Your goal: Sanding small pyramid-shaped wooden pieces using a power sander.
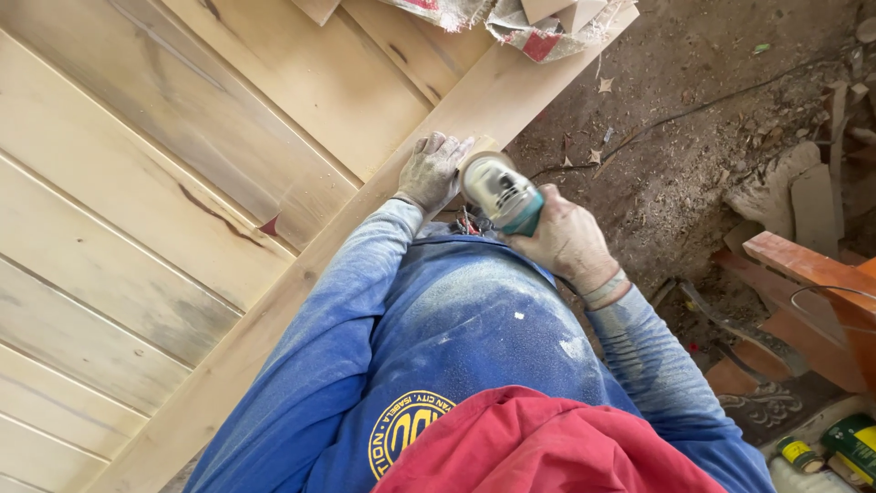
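Right hand grips your grinder | left hand flat on plank edge | plank runs 1 to 7 o'clock, grinder at its rim

"Where is the left hand?"
"It lies flat on the long board, just left of the power tool."
"And the right hand?"
"It is behind the tool. The dirt floor is to the right."

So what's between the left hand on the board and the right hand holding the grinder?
In the head view, only the grinder's grey head lies between the left hand and right hand, over the board's edge.
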